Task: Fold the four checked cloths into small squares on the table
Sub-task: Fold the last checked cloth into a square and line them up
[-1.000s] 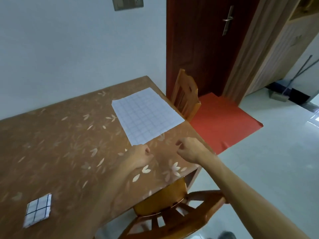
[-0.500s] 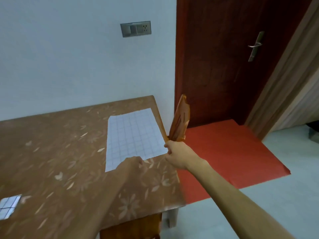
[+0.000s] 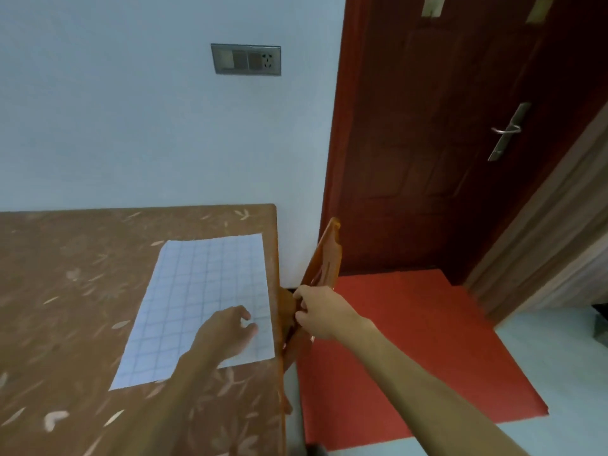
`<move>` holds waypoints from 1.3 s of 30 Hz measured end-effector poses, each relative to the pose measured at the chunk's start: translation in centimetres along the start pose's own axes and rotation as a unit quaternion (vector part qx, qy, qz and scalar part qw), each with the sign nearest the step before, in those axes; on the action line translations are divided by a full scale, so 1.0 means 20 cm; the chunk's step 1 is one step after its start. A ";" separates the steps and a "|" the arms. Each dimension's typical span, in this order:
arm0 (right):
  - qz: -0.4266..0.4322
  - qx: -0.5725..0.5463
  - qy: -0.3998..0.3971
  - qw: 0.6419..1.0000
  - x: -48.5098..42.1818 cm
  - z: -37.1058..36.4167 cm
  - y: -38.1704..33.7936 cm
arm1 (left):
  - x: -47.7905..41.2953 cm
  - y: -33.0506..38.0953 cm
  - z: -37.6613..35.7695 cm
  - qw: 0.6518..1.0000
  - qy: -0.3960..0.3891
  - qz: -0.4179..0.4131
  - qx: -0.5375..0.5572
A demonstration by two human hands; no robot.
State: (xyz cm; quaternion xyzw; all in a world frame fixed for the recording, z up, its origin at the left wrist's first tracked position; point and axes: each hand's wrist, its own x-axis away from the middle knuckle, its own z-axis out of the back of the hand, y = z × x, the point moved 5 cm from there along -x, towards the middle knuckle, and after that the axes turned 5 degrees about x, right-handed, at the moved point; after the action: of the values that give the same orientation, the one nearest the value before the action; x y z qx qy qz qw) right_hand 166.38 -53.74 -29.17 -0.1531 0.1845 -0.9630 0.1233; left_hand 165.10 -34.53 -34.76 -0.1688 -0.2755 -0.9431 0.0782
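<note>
My left hand (image 3: 227, 334) rests over the near right part of the checked cloth (image 3: 200, 301), fingers loosely curled and a little apart, thumb out toward three o'clock; it pinches nothing that I can see, and whether the fingertips actually press the fabric I cannot tell through the blur. My right hand (image 3: 320, 312) is off the table's right edge, at three o'clock from the left hand, fingers drawn together near the edge and the chair (image 3: 324, 261). It looks closed, but I cannot tell whether it grips the chair, the cloth's edge or nothing.

The cloth lies spread flat, a single pale sheet with faint grid lines, on the brown leaf-patterned table (image 3: 65, 291). Its right side runs just beside the table's right edge, its far side reaches toward twelve o'clock, and its near left corner points toward seven o'clock. My left forearm crosses the near edge of it.

The orange wooden chair stands just beside the table at about one o'clock from my right hand, its back seen nearly edge-on. Beyond it, from two to four o'clock, a red mat (image 3: 411, 340) covers the floor before a dark red door (image 3: 460, 126) with a metal handle (image 3: 508, 130). On the pale wall at twelve o'clock sits a switch and socket plate (image 3: 246, 59).
</note>
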 end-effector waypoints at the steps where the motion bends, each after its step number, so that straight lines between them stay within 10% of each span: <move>1: 0.007 0.005 -0.005 1.000 -0.07 0.03 0.02 | -0.07 0.01 0.01 1.000 -0.008 0.009 0.003; 13: 0.146 0.041 -0.143 0.978 -0.87 -0.14 -0.22 | -0.31 -0.22 -0.08 0.985 0.039 0.141 0.087; 25: 0.286 0.190 -0.316 0.884 -1.33 -0.72 -0.17 | -0.49 -0.39 -0.60 0.958 0.011 0.285 0.040; 35: 0.499 0.206 -0.382 0.750 -1.40 -0.87 -0.17 | -0.46 -0.54 -0.44 0.885 0.243 0.358 0.174; 39: 0.530 0.173 -0.354 0.751 -1.41 -0.86 -0.20 | -0.37 -0.55 -0.37 0.854 0.289 0.382 0.202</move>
State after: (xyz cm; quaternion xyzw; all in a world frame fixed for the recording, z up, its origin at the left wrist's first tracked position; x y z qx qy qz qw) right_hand 185.77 -36.46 -49.86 -0.3365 0.0092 -0.6355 0.6949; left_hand 167.28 -29.08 -48.72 0.0387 -0.3389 -0.7691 0.5405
